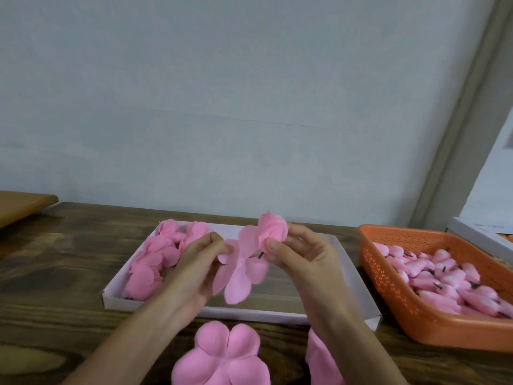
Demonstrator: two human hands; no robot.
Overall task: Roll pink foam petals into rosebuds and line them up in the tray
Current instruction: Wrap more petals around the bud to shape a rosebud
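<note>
Right hand (302, 257) pinches bud (273, 230), thumb in front, fingers behind; the bud sticks up above the fingertips. Left hand (200, 262) pinches the petal sheet (238, 276) at its edge. Sheet hangs between both hands, under the bud, over tray (249, 312).

Head camera, one view
It looks forward and down from above the counter (69, 273), close to it, facing the wall (249, 93).

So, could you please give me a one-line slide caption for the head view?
Left hand pinches a pink petal sheet, right hand a rosebud, above the white tray.
</note>
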